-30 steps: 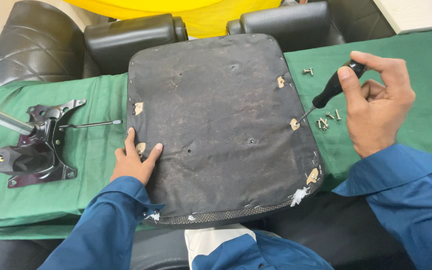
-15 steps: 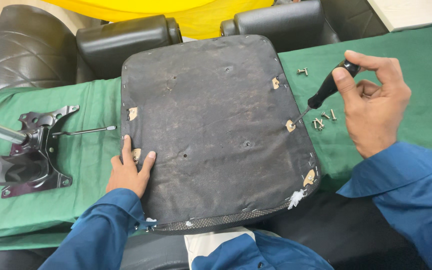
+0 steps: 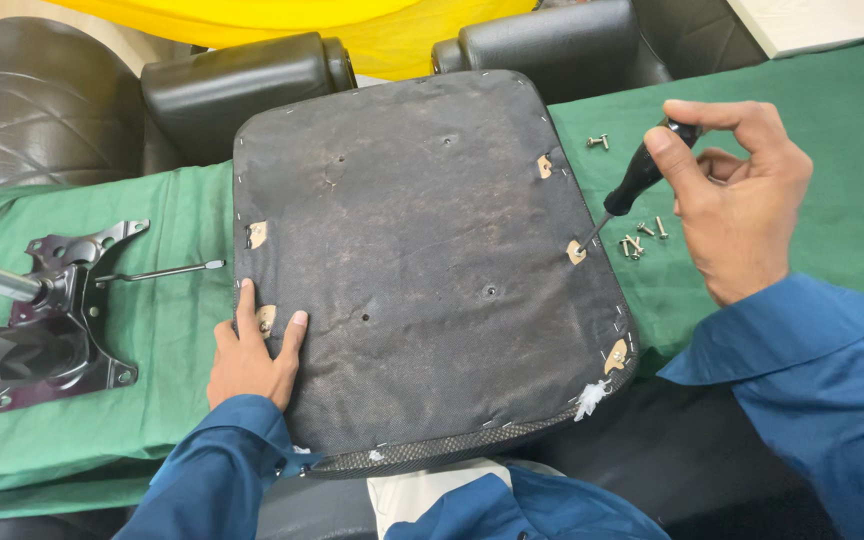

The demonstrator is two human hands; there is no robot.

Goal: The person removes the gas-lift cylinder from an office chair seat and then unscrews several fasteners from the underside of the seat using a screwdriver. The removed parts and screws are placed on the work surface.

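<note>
No packages, labels, signs or screens visible — seemingly.

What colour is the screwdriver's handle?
Black, seen in the head view: the screwdriver handle is gripped by the right hand.

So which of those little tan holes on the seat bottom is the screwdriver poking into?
The middle one on the right edge. The screwdriver in the right hand has its tip there; the other tan holes have no tool in them.
</note>
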